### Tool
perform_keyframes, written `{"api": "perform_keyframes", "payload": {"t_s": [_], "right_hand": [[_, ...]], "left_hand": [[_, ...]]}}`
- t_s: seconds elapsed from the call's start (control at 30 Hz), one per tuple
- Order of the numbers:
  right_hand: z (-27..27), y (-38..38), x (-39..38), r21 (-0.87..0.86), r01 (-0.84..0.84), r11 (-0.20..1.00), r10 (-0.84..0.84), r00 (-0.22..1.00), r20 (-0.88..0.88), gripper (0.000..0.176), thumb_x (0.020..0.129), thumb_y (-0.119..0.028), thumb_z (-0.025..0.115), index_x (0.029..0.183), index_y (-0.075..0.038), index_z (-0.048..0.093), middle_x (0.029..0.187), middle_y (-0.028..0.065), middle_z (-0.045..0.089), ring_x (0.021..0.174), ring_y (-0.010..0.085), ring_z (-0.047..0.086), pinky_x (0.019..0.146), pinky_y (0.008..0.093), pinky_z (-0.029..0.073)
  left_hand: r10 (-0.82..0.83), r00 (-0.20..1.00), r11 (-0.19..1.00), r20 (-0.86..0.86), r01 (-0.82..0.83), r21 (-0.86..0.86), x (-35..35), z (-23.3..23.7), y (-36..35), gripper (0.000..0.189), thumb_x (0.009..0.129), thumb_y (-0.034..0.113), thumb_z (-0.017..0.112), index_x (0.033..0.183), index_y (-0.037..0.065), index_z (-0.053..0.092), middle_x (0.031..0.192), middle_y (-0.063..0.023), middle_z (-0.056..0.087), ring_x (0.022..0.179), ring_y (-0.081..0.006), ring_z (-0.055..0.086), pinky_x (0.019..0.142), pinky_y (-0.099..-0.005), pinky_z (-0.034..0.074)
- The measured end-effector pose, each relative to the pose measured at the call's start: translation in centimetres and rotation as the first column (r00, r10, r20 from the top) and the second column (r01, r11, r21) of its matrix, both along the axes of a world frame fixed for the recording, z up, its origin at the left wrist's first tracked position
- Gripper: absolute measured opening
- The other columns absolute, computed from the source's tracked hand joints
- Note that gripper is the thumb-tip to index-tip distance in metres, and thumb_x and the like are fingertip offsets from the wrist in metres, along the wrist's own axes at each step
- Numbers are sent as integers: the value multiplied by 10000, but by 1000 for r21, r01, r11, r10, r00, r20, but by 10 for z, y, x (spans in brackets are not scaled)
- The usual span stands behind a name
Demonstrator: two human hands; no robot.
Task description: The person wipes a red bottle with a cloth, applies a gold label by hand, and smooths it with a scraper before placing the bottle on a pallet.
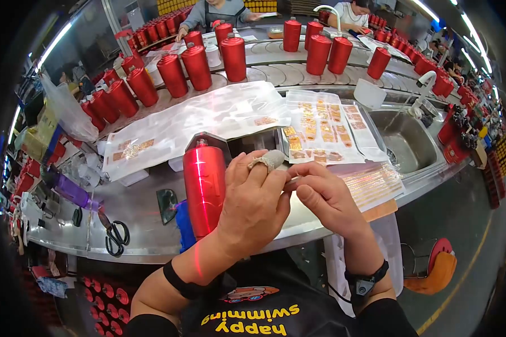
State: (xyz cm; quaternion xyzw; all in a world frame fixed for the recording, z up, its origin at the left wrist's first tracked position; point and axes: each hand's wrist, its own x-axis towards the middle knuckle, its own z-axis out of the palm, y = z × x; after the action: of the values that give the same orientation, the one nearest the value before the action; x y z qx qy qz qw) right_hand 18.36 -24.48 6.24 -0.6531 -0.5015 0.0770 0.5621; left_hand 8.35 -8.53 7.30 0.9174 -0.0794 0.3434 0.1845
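One glossy red cylindrical bottle (204, 194): left of frame centre, just beside left hand (252, 196) | right hand (327, 199) farther off | both: fingers curled, meeting mid-frame; any grip hidden, cannot tell

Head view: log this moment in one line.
left hand: finger cover on, beside bottle | right hand: touching left, grip unclear | scissors: on counter

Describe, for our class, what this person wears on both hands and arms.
The left hand has a pale, cloth-like finger cover; the left forearm has a plain black band. The right hand has no glove; at that wrist is a black-strapped watch. Dark sleeves end above both forearms.
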Motion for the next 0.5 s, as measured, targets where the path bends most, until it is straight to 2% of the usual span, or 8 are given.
{"api": "perform_keyframes", "payload": {"t_s": [0.1,0.17,0.2,0.23,0.27,0.33,0.43,0.5], "right_hand": [[0,-12,9,-18,96,995,-93,989,113,277,942,-251,656,1082,-14,687,1178,105,598,1018,202,588,737,272,482],[9,-16,10,-83,69,994,-73,996,-46,357,937,-270,654,1175,-5,644,1234,119,574,1059,199,570,854,307,451],[12,-17,12,-113,54,992,-68,990,-126,402,934,-280,652,1221,0,623,1261,125,562,1080,198,561,913,324,436],[5,-11,18,-140,-47,989,36,997,-75,479,901,-267,686,1286,-2,581,1313,116,526,1118,155,521,918,301,419],[6,-11,14,-181,-156,971,107,961,-257,431,888,-208,694,1257,-3,607,1334,116,517,1154,132,487,917,284,408],[-1,-6,9,-120,-234,965,185,928,-324,303,882,-155,711,1139,-6,653,1334,119,522,1152,135,498,902,284,417],[2,-6,6,-69,-103,992,70,925,-374,145,875,-105,725,967,-14,660,1309,124,541,1139,144,511,878,280,427],[3,-5,9,-51,-66,996,48,954,-294,124,878,-104,727,896,-20,637,1280,122,559,1118,143,525,859,270,430]], "left_hand": [[-75,997,983,-29,69,-168,-3,-4,9,226,780,50,671,1003,46,645,1114,-201,601,1144,-409,517,1034,-502,346],[-113,993,955,-31,100,-280,-4,-2,10,183,786,-2,652,957,62,668,1109,-218,601,1143,-418,514,1031,-477,358],[-119,993,957,-19,110,-267,-5,0,9,184,787,-2,651,958,64,668,1104,-221,601,1138,-417,515,1028,-479,359],[-127,992,959,-8,121,-254,-5,1,9,185,787,-1,651,958,66,668,1098,-224,601,1132,-416,516,1026,-482,360],[-138,990,961,2,134,-242,-5,2,8,185,787,-1,650,958,69,669,1092,-227,600,1127,-416,516,1024,-484,361],[-112,994,973,-18,106,-203,-7,2,6,134,791,20,652,922,39,667,1075,-249,608,1135,-412,512,1049,-488,345],[-100,993,979,-63,87,-185,-12,3,9,106,797,42,652,899,15,667,1073,-258,615,1148,-409,511,1063,-488,337],[-80,993,979,-84,63,-194,-12,0,11,97,801,56,651,882,4,666,1057,-259,619,1148,-407,513,1068,-485,336]]}}
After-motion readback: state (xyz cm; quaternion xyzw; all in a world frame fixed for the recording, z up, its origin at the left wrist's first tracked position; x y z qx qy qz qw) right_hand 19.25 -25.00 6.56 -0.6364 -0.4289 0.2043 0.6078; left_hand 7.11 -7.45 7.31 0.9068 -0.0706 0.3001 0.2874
